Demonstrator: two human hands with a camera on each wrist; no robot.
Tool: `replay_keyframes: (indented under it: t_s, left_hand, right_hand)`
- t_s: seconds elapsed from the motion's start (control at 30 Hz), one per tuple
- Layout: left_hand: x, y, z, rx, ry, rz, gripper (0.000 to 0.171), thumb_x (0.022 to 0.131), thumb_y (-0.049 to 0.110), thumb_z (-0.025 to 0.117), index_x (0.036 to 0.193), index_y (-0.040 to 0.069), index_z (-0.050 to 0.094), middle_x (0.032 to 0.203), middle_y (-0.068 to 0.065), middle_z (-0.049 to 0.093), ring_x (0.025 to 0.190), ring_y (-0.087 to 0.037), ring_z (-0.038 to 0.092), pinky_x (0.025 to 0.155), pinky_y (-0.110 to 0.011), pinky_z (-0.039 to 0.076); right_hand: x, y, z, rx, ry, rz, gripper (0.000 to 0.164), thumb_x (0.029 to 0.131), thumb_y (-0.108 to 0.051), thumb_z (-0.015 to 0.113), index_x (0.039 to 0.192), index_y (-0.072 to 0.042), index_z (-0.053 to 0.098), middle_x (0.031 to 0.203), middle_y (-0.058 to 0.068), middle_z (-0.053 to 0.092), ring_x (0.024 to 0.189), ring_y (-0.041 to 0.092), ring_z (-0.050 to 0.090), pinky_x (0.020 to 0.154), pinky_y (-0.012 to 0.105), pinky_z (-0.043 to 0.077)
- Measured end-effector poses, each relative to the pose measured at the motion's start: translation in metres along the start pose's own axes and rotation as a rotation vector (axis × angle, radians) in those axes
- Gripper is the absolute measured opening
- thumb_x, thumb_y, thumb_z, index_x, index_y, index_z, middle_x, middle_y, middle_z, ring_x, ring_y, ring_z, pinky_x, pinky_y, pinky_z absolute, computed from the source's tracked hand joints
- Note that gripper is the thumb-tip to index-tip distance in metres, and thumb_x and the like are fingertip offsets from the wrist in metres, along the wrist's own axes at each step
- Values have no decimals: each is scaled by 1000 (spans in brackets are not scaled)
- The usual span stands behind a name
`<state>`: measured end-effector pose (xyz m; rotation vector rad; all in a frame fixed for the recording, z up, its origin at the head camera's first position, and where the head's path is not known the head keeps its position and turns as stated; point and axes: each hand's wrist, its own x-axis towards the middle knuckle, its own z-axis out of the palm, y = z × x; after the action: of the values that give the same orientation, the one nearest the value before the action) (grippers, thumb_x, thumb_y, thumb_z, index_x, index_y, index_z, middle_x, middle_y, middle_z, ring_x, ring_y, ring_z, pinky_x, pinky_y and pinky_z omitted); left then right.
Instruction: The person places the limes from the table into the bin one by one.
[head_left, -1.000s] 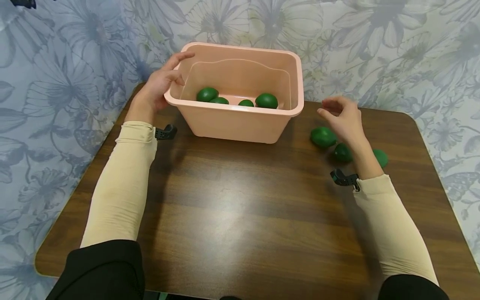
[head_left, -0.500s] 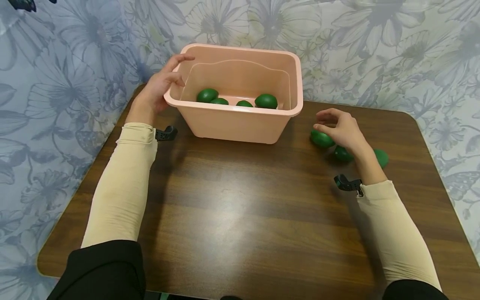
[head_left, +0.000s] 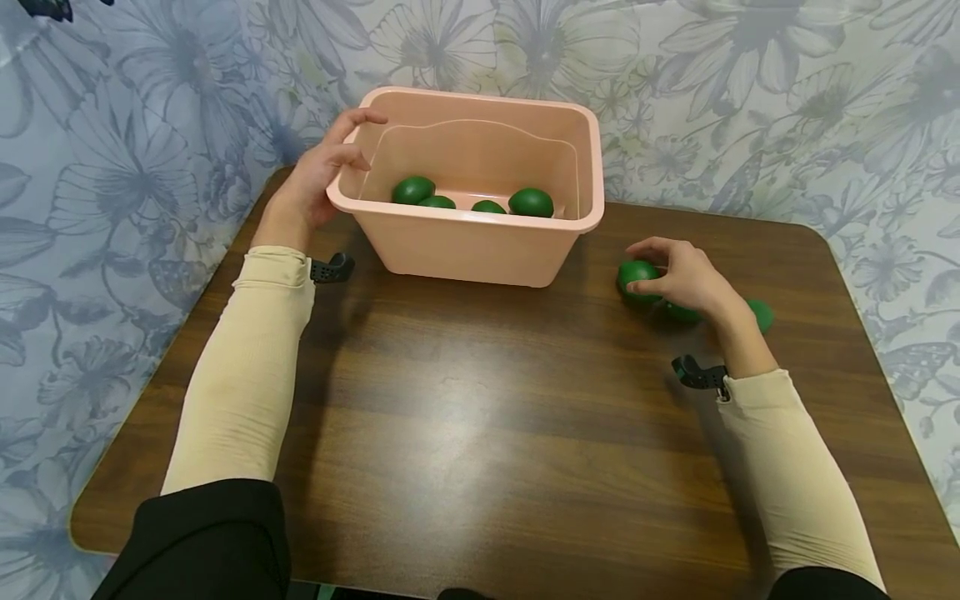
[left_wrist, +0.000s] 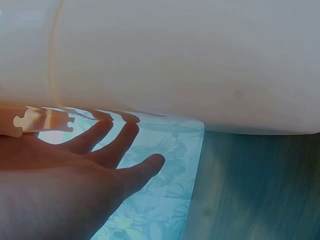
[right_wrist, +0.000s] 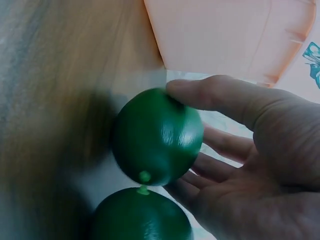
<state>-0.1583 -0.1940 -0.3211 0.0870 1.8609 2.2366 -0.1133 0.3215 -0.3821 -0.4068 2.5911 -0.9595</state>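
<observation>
A peach plastic bin (head_left: 465, 246) stands at the back of the table, with several green limes (head_left: 531, 202) on its floor. My left hand (head_left: 309, 173) holds the bin's left rim, thumb and forefinger reaching over it. Other fingers (left_wrist: 125, 142) touch the outer wall from below the rim in the left wrist view. To the right of the bin, my right hand (head_left: 690, 279) has thumb and fingers round a lime (right_wrist: 155, 137). A second lime (right_wrist: 142, 217) lies right beside it, and a third lime (head_left: 761, 315) sits partly behind my right wrist.
The brown wooden table (head_left: 450, 433) has rounded corners and a bright glare in the middle. Flowered wall covering (head_left: 720, 108) rises behind it, close to the bin's back.
My right hand has come down and slightly toward me from above the limes, and its thumb and fingers now surround the nearest-to-bin lime. My left hand stays on the bin's rim.
</observation>
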Motion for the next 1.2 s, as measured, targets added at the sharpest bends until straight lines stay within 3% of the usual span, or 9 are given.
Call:
replay_keyframes:
  t_s: [0.23, 0.67, 0.87, 1.2]
  left_hand:
    - [0, -1, -1, -10, -3, 5, 66, 87, -9, 36, 139, 28, 54, 154, -6, 34, 128, -28, 44, 81, -33, 58]
    - [1, 0, -2, -2, 5, 2, 66, 89, -9, 35, 140, 29, 54, 157, -4, 33, 129, -29, 43, 82, -33, 57]
    - [1, 0, -2, -2, 8, -10, 65, 89, -8, 36, 138, 30, 55, 159, -3, 32, 130, -29, 42, 84, -34, 56]
    - [2, 1, -1, 10, 23, -25, 62, 89, -5, 39, 136, 32, 55, 157, -4, 31, 133, -31, 40, 83, -32, 56]
  right_hand:
    - [-3, 3, 6, -14, 65, 13, 61, 96, -33, 78, 147, -7, 57, 151, 21, 57, 141, 44, 52, 110, 61, 46]
    - [0, -3, 13, -93, 111, 5, 65, 96, -49, 74, 141, -3, 63, 139, 26, 65, 129, 44, 61, 103, 60, 51]
    - [1, -6, 17, -130, 166, 15, 63, 94, -53, 74, 138, -7, 69, 134, 25, 69, 122, 41, 63, 96, 58, 52]
    - [2, -9, 19, -167, 111, 46, 76, 88, -59, 79, 139, -5, 64, 135, 27, 66, 124, 43, 59, 101, 61, 49]
